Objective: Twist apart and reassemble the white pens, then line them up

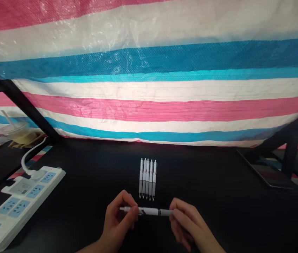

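Note:
A white and grey pen lies level between my two hands, above the near part of the black table. My left hand pinches its clear push-button end between thumb and forefinger. At the grey grip end, my right hand has thumb and fingers closed round the tip, which is hidden. Just beyond the held pen, several matching pens lie side by side in a row on the table, buttons pointing away from me and grey grips toward me.
A white power strip with a plugged-in cable lies at the left. A dark flat tablet-like device rests at the right edge. Striped sheeting hangs behind the black table. Farther left stands a cup with a straw.

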A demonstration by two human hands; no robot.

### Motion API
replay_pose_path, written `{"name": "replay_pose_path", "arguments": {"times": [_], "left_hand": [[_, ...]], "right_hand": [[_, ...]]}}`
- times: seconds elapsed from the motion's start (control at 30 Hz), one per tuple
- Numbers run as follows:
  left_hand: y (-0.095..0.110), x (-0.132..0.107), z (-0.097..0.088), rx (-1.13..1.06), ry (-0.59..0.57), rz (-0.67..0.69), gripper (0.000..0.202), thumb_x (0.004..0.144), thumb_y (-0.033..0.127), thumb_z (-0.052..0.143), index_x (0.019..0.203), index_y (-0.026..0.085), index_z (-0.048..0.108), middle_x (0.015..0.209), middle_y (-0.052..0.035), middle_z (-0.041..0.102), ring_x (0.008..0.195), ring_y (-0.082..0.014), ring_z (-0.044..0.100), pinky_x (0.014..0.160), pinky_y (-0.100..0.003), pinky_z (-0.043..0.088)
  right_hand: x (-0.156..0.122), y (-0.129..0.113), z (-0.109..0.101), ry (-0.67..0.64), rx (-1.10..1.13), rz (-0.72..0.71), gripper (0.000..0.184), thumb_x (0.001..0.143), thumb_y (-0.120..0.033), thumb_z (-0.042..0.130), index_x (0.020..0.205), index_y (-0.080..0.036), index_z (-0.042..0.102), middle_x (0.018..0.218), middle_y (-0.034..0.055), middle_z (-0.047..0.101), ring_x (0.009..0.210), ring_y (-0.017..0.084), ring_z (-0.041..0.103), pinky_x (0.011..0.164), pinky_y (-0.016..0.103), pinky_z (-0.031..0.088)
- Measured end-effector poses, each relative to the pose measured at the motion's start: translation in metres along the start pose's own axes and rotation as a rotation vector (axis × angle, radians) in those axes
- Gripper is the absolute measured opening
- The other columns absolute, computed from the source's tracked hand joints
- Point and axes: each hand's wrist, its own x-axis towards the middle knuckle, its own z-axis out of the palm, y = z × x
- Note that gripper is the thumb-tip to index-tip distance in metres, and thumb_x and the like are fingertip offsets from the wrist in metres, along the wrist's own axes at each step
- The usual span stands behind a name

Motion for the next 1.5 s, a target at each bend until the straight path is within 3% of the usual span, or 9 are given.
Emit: {"name": "replay_pose_path", "arguments": {"times": [0.07,0.2,0.37,0.57,0.77,1.07,1.5], "left_hand": [[0.0,0.0,0.0,0.0,0.003,-0.011,0.022,0.089,0.035,0.063,0.078,0.018,0.056,0.061,0.0033,0.054,0.048,-0.0069,0.043,0.046,-0.019,0.03],[0.001,0.001,0.0,0.004,0.025,-0.027,0.022,0.089,0.036,0.064,0.078,0.018,0.056,0.062,0.0028,0.054,0.048,-0.0072,0.044,0.045,-0.019,0.03],[0.001,0.001,-0.001,0.008,0.026,-0.024,0.019,0.089,0.033,0.064,0.08,0.018,0.057,0.063,0.003,0.055,0.048,-0.007,0.045,0.047,-0.019,0.032],[0.002,0.001,-0.002,-0.01,0.048,-0.044,0.019,0.089,0.031,0.065,0.078,0.018,0.058,0.063,0.0031,0.054,0.05,-0.0073,0.045,0.047,-0.019,0.032],[0.001,0.001,-0.003,-0.026,0.054,-0.048,0.017,0.089,0.031,0.065,0.079,0.019,0.058,0.063,0.0038,0.054,0.051,-0.0075,0.044,0.048,-0.019,0.032],[0.0,0.002,-0.004,-0.044,0.08,-0.042,0.017,0.088,0.031,0.066,0.078,0.018,0.058,0.065,0.0031,0.054,0.051,-0.0088,0.047,0.047,-0.019,0.034],[0.001,0.003,-0.004,-0.059,0.089,-0.018,0.017,0.089,0.029,0.065,0.078,0.018,0.058,0.066,0.0032,0.053,0.052,-0.0077,0.046,0.046,-0.018,0.035]], "right_hand": [[0.0,0.001,0.0,-0.003,-0.017,0.052,0.055,0.089,-0.069,0.042,0.063,-0.021,0.047,0.039,-0.0068,0.044,0.03,0.005,0.028,0.033,0.019,0.013],[0.002,0.001,0.0,0.015,0.034,-0.031,0.042,0.083,-0.061,0.061,0.077,-0.021,0.048,0.045,-0.0092,0.049,0.032,0.003,0.027,0.034,0.017,0.017],[0.003,-0.002,0.0,-0.011,0.112,0.056,0.042,0.088,-0.06,0.054,0.075,-0.021,0.047,0.044,-0.0065,0.053,0.028,0.003,0.031,0.032,0.017,0.013],[0.001,-0.003,-0.002,0.093,0.29,-0.022,0.021,0.083,-0.036,0.063,0.078,-0.02,0.05,0.046,-0.0088,0.051,0.032,0.002,0.027,0.036,0.017,0.013],[0.0,0.002,-0.007,0.246,0.39,-0.089,0.012,0.077,-0.027,0.06,0.072,-0.02,0.051,0.041,-0.0101,0.043,0.036,0.003,0.018,0.039,0.019,0.01],[0.0,0.002,-0.01,0.371,0.43,-0.136,0.011,0.074,-0.024,0.061,0.068,-0.02,0.053,0.038,-0.0102,0.04,0.037,0.004,0.018,0.042,0.022,0.013],[0.001,0.002,-0.013,0.439,0.489,-0.181,0.01,0.072,-0.023,0.063,0.066,-0.02,0.055,0.038,-0.0099,0.039,0.037,0.004,0.02,0.042,0.022,0.012]]}}
